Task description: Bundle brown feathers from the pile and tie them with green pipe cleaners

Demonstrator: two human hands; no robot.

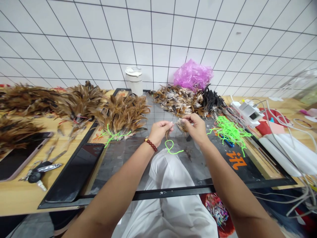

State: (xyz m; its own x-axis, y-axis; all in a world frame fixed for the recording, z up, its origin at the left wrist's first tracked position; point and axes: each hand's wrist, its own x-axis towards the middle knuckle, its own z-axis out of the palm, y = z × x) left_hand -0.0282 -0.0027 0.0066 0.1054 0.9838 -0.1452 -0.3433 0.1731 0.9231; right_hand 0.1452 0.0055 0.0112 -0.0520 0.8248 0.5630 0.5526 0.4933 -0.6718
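Observation:
My left hand [160,131], with a beaded bracelet [150,144] at its wrist, is closed in a pinch, and a small brown feather [167,135] hangs below its fingertips. Close by on the right, my right hand [195,127] pinches a small feather tuft [182,125]. The hands are near each other but apart. Below them lies a bright green cord [173,151] bent into a loop. Left of the hands rests a bunch of brown feathers [123,114] with green cord ends at its base. A heap of green cords [231,132] sits to the right.
Mixed feathers [175,100], black feathers [211,102] and a purple plastic bag [193,74] lie at the back, near a white lidded cup [135,81]. Phones [76,172] and keys [41,172] are at left. White cables [297,158] trail at right. A red bin [223,221] stands below.

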